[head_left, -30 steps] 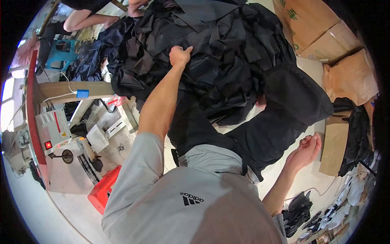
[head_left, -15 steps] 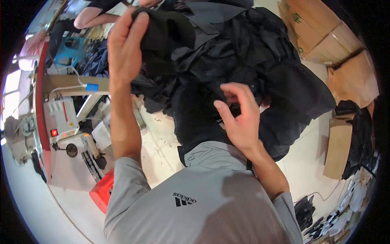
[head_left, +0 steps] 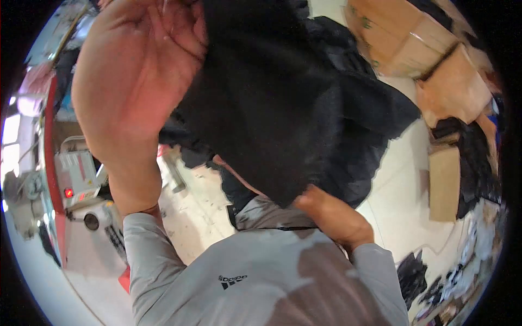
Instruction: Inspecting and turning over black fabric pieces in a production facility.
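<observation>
Raised close to the camera, my left hand [head_left: 144, 65] grips the edge of a piece of black fabric [head_left: 272, 92] with curled fingers. The piece hangs down from there across the middle of the view. Its lower corner reaches my right wrist. My right hand is hidden behind this fabric; only the forearm [head_left: 340, 217] shows. Beyond and below lies more black fabric [head_left: 375, 108], in a heap over my lap and the floor in front of me.
Cardboard boxes [head_left: 402, 41] stand at the far right, with a brown carton [head_left: 444, 182] and black material [head_left: 478, 157] nearer. A white machine box [head_left: 79, 171] with a red light sits at left beside a red-edged table [head_left: 50, 179]. Scraps [head_left: 462, 271] lie at lower right.
My left hand has come up much closer to the camera, lifting the black fabric, which now spreads across the view. My right hand, open and visible before, has gone behind it.
</observation>
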A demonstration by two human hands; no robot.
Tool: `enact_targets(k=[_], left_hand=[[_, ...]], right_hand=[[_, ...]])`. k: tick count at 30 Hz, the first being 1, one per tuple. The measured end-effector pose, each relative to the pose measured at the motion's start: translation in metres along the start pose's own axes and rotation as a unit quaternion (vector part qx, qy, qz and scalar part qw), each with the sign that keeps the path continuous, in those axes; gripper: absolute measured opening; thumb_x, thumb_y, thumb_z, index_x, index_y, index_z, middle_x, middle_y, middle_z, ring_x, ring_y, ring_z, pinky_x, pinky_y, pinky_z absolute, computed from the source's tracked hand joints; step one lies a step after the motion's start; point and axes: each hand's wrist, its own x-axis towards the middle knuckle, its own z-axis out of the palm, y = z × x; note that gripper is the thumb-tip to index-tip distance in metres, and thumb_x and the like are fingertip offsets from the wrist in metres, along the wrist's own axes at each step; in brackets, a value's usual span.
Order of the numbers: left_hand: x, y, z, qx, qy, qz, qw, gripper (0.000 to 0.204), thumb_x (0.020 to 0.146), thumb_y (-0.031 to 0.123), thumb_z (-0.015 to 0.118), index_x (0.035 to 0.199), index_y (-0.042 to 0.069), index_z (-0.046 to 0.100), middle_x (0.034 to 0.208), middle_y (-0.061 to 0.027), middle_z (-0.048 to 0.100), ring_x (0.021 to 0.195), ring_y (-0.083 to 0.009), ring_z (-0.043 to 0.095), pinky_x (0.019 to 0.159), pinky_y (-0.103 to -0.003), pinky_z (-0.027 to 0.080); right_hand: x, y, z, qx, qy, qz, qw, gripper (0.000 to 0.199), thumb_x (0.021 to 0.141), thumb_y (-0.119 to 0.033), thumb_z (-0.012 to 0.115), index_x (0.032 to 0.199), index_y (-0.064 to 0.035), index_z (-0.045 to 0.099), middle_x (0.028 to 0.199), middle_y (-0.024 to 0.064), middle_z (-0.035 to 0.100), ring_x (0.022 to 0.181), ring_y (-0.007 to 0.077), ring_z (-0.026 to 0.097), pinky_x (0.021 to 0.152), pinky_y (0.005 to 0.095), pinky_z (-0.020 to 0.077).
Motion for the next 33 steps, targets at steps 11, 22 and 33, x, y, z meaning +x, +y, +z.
enact_targets(k=[11,22,33], left_hand=[[0.171,-0.163,0.066,0.348,0.0,0.053,0.936,0.032,0.102,0.019,0.055,0.124,-0.005,0.057,0.115,-0.0114,0.063,0.105,-0.0172,0.058,0.095,-0.028,0.044],[0.011,-0.286,0.055,0.081,0.067,-0.239,0.965,0.05,0.104,0.047,0.05,0.128,0.003,0.056,0.121,-0.013,0.064,0.109,-0.0209,0.062,0.093,-0.037,0.05],[0.037,-0.261,0.036,-0.323,0.165,-0.207,0.909,0.035,0.103,0.03,0.055,0.132,0.011,0.06,0.129,-0.0032,0.066,0.122,-0.0232,0.059,0.112,-0.04,0.04]], right_hand=[[-0.047,-0.027,-0.195,0.411,0.54,0.183,0.712,0.036,0.093,-0.008,0.067,0.128,-0.0037,0.057,0.126,0.0094,0.066,0.115,0.0257,0.064,0.104,0.042,0.0479],[-0.069,-0.026,-0.188,0.495,0.496,0.28,0.656,0.034,0.09,-0.015,0.074,0.122,-0.01,0.063,0.116,0.0042,0.071,0.107,0.0184,0.067,0.084,0.0326,0.0545],[-0.084,-0.03,-0.2,0.571,0.525,0.226,0.589,0.047,0.097,-0.035,0.065,0.134,-0.0085,0.054,0.134,0.0094,0.063,0.124,0.0253,0.059,0.106,0.0438,0.0466]])
